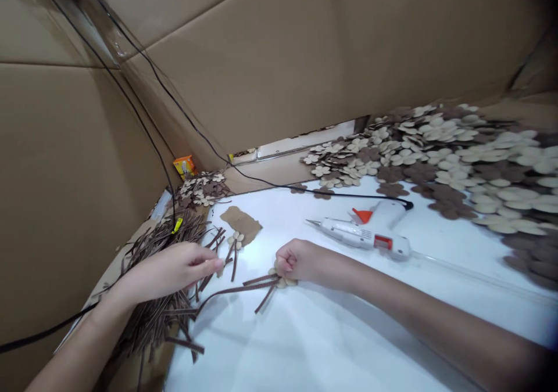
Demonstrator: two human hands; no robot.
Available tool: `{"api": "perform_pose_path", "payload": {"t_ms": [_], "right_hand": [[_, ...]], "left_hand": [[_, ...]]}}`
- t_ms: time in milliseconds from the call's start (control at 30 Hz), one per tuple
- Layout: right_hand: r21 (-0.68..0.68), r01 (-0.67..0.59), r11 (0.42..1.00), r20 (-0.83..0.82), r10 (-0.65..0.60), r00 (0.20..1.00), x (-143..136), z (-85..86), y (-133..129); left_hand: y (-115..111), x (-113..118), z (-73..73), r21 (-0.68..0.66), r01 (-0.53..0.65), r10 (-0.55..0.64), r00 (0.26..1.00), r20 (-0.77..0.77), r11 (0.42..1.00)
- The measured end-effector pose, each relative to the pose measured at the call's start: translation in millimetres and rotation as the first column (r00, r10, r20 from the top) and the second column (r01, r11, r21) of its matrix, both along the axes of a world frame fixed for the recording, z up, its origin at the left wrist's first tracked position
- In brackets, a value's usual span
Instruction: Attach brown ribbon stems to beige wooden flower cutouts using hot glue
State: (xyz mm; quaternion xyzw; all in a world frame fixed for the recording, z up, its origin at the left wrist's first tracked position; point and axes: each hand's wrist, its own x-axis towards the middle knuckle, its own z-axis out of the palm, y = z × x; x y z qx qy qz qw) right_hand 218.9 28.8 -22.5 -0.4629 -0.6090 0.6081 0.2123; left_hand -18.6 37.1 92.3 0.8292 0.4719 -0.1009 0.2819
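My right hand [299,259] is curled into a fist and presses on a beige felt flower [286,282] on the white board. Brown ribbon strips [257,284] stick out from under that flower to the left. My left hand [185,268] hovers over a heap of brown ribbon strips [150,316], thumb and fingertips pinched together. Whatever lies in that pinch is too small to make out. Just beyond its fingertips sits another beige flower [236,240] with brown strips attached. Behind my right hand a white glue gun [370,232] lies on its side, nozzle pointing left.
Beige and brown flowers [436,154] are piled along the back right. A torn brown cardboard piece [242,223] lies on the white board [270,345]. From the glue gun a black cord [261,180] runs up left. An orange packet [185,167] stands by the cardboard wall [261,72].
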Motion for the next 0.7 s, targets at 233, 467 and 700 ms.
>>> {"api": "perform_pose_path", "payload": {"t_ms": [233,467,700], "right_hand": [[-0.085,0.008,0.996,-0.018,-0.010,1.000,7.2,20.1,-6.6],[-0.126,0.046,0.991,-0.035,-0.051,0.998,12.0,29.4,-8.4],[-0.022,0.129,0.991,0.127,-0.126,0.984,3.0,17.2,-4.5]], "left_hand": [[-9.3,43.8,-38.1,0.203,-0.001,-0.028,0.989,0.142,0.979],[0.8,65.5,-56.4,0.264,0.036,-0.080,0.984,0.158,0.964],[-0.9,69.3,-68.6,0.159,0.041,-0.066,0.986,0.156,0.987]]}}
